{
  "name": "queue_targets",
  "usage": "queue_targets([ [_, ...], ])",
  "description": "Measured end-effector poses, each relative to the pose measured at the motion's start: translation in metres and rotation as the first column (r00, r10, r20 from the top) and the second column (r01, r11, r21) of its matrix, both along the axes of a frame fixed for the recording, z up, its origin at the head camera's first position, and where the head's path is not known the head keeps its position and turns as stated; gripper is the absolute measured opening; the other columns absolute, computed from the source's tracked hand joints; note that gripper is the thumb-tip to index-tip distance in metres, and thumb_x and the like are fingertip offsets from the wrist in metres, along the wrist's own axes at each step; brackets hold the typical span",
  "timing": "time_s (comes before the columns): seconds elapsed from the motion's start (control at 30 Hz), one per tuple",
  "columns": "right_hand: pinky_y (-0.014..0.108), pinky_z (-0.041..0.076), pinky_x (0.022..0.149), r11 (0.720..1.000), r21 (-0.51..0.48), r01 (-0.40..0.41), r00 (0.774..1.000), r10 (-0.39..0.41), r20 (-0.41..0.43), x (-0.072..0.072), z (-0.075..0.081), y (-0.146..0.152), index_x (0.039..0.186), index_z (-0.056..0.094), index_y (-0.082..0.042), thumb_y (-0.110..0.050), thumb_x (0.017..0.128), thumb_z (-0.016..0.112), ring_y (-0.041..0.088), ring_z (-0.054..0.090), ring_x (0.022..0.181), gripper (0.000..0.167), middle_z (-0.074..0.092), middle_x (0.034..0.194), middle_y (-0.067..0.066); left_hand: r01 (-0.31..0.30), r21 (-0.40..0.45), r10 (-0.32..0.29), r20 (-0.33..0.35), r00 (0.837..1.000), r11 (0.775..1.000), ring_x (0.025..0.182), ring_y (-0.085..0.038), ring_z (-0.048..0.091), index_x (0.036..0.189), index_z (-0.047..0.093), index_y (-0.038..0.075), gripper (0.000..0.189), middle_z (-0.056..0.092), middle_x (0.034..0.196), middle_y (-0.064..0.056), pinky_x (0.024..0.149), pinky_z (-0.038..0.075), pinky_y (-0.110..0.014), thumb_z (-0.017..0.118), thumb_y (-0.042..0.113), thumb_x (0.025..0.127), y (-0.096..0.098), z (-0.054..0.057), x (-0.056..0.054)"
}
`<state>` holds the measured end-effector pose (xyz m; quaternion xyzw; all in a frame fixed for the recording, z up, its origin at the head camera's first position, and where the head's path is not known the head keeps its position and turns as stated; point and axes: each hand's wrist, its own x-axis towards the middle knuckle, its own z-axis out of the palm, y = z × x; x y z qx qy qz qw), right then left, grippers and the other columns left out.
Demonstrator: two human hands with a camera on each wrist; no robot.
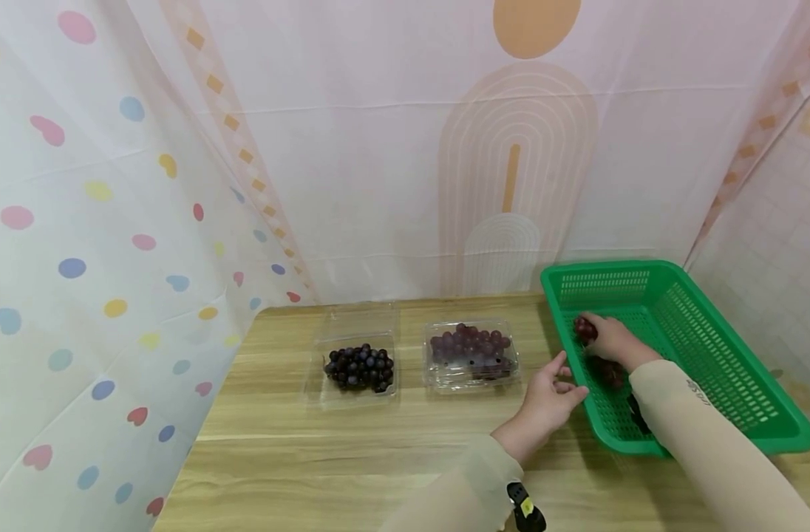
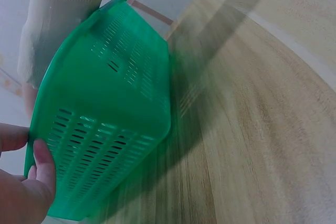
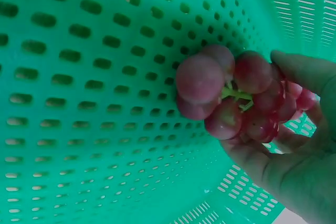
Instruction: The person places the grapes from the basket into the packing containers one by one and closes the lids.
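Observation:
My right hand (image 1: 614, 343) reaches into the green basket (image 3: 121, 129) and holds a small bunch of red grapes (image 3: 247, 95). Thumb and fingers curl round the bunch from one side, and its green stem shows among the berries. The bunch is close to the perforated side wall. More dark red grapes (image 1: 607, 372) lie in the basket under the right forearm, partly hidden by it. My left hand (image 1: 545, 395) is at the basket's near-left rim. In the left wrist view, its fingers (image 2: 44, 166) lie against the outer wall while another digit meets the rim, pinching it.
Left of the basket stands a clear plastic box (image 1: 438, 380) with red grapes inside. Farther left, an open clear box (image 1: 318, 395) holds a bunch of black grapes (image 1: 358, 368). All stand on a wooden table (image 1: 278, 458) backed by a patterned curtain (image 1: 378, 185).

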<state>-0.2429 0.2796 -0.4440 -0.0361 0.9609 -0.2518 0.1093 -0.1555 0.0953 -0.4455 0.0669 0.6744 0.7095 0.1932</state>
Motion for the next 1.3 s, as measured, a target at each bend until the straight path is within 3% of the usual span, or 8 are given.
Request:
queue_targets([
  [0.23,0.060,0.044,0.087,0.999,-0.006,0.052,0.997,-0.052,-0.063,0.003,0.001,0.002,0.137,0.041,0.005,-0.006,0.092,0.051,0.052,0.049,0.108,0.048,0.046,0.126,0.039,-0.032,0.004,0.032,-0.002,0.999,0.999,0.087,-0.008,0.055,0.144,0.040,0.012,0.062,0.051,0.109,0.004,0.065,0.046,-0.022,0.064,0.000,0.088,0.003,-0.002,0.002],
  [0.53,0.059,0.044,0.089,0.996,-0.006,0.091,0.992,-0.091,-0.093,0.004,0.000,0.004,0.136,0.044,0.005,-0.004,0.091,0.054,0.052,0.048,0.110,0.048,0.047,0.126,0.038,-0.023,0.013,0.022,0.007,1.000,1.000,0.089,-0.009,0.056,0.144,0.040,0.013,0.062,0.050,0.109,0.003,0.069,0.048,-0.024,0.063,0.001,0.088,0.003,-0.003,0.001],
  [0.73,0.058,0.047,0.085,0.994,-0.027,0.102,0.990,-0.104,-0.093,0.004,0.004,0.005,0.136,0.044,0.006,-0.004,0.090,0.055,0.049,0.055,0.101,0.048,0.048,0.123,0.040,-0.016,0.019,0.016,0.008,1.000,1.000,0.088,-0.008,0.055,0.144,0.039,0.012,0.062,0.050,0.109,0.003,0.070,0.048,-0.024,0.063,0.000,0.088,0.002,-0.002,0.001],
  [0.97,0.058,0.048,0.082,0.994,-0.061,0.095,0.989,-0.101,-0.107,0.006,0.016,0.007,0.136,0.042,0.007,-0.006,0.090,0.055,0.051,0.054,0.102,0.049,0.045,0.124,0.042,-0.011,0.007,0.011,0.009,1.000,1.000,0.088,-0.008,0.055,0.144,0.040,0.012,0.062,0.050,0.108,0.003,0.072,0.050,-0.025,0.064,0.001,0.088,0.001,-0.001,0.000],
  [1.17,0.054,0.051,0.079,0.984,-0.147,0.102,0.990,-0.114,-0.079,0.008,0.029,0.009,0.140,0.037,0.005,-0.009,0.094,0.053,0.044,0.062,0.091,0.051,0.041,0.126,0.044,-0.024,0.000,0.024,0.011,1.000,1.000,0.089,-0.010,0.057,0.143,0.041,0.012,0.062,0.051,0.108,0.002,0.071,0.051,-0.026,0.065,0.000,0.087,0.001,0.001,0.000],
  [1.3,0.057,0.049,0.082,0.985,-0.135,0.107,0.988,-0.121,-0.098,0.007,0.034,0.010,0.141,0.037,0.004,-0.011,0.094,0.054,0.050,0.055,0.103,0.052,0.040,0.129,0.043,-0.027,-0.005,0.027,0.014,1.000,1.000,0.089,-0.011,0.058,0.143,0.042,0.012,0.062,0.052,0.108,0.002,0.072,0.052,-0.027,0.065,0.001,0.087,0.000,0.001,0.000],
])
